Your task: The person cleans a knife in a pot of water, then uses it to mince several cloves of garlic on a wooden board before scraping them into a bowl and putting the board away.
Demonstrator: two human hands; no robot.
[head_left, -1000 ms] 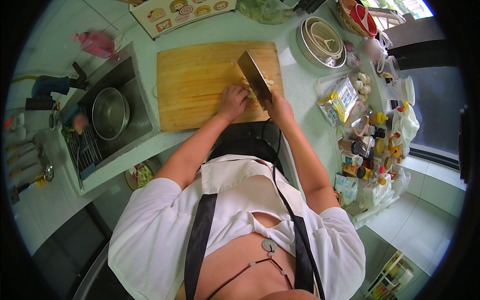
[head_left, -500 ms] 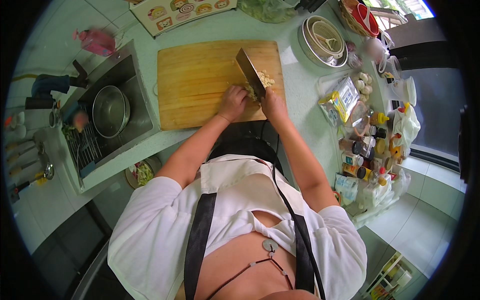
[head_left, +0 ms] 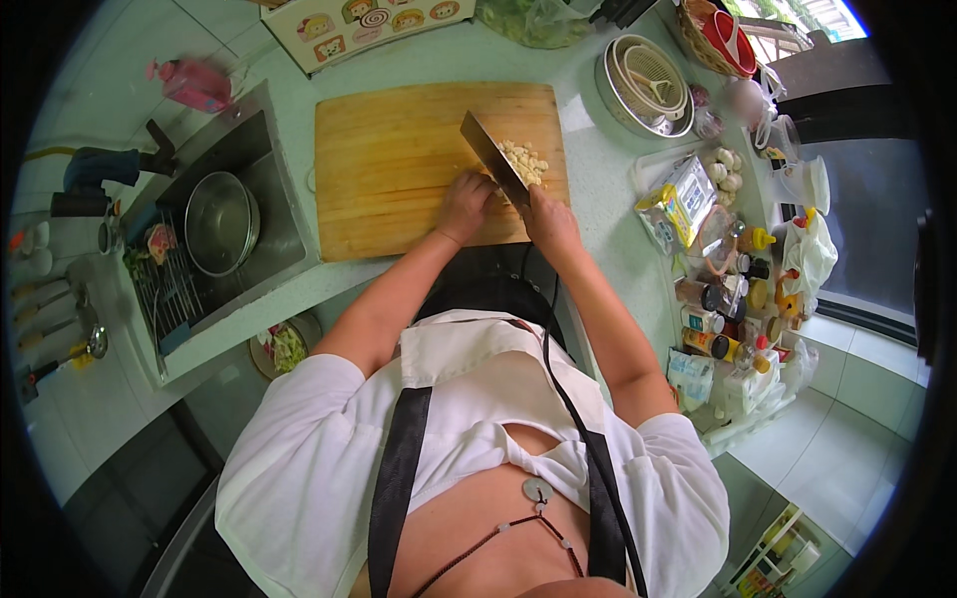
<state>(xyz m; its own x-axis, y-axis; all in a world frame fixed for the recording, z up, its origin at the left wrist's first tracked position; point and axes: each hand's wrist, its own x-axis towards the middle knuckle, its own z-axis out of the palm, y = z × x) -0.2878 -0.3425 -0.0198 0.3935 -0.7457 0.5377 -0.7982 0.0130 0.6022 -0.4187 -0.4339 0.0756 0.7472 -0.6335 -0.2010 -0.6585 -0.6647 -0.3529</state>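
Observation:
A wooden cutting board [head_left: 399,169] lies on the counter in front of me. My right hand [head_left: 551,221] is wrapped round the handle of a cleaver [head_left: 491,154], whose broad dark blade slants away to the far left over the board. Just right of the blade sits a small pile of pale chopped pieces [head_left: 524,162], which look like garlic. My left hand [head_left: 465,207] rests on the board close to the blade's left side, fingers curled and pressed together. Whatever is under those fingertips is hidden from me.
On the left, a sink [head_left: 289,214] holds a metal bowl [head_left: 221,221]. Nested strainers [head_left: 648,80] stand at the far right. Garlic bulbs [head_left: 726,171], a yellow-white packet [head_left: 683,197] and several bottles [head_left: 708,319] line the right side. A patterned box [head_left: 369,25] stands behind the board.
The cleaver has shifted, its far end moving left and nearer me. More of the pale pile shows right of the blade. My right hand has moved slightly right and nearer; my left moved little.

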